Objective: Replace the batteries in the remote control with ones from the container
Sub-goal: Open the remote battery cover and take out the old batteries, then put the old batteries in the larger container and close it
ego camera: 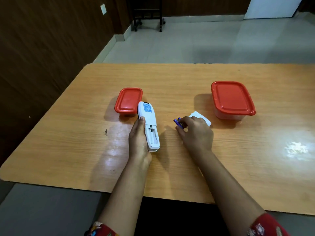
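Observation:
A white remote control (148,123) lies face down on the wooden table (187,79), its battery compartment uncovered and empty. My left hand (139,138) grips the remote along its left side, thumb on top. To the right, my right hand (196,132) pinches blue batteries (178,123) just above the table. A white piece (198,116), perhaps the battery cover, lies partly hidden behind that hand. A small container with a red lid (128,101) sits shut behind the remote. At the right stands a larger clear container with a red lid (232,99), also shut.
The table's near edge runs just below my forearms. Its left corner is rounded. Beyond the far edge is tiled floor, with a dark wheeled stand (147,16) by a brown wall.

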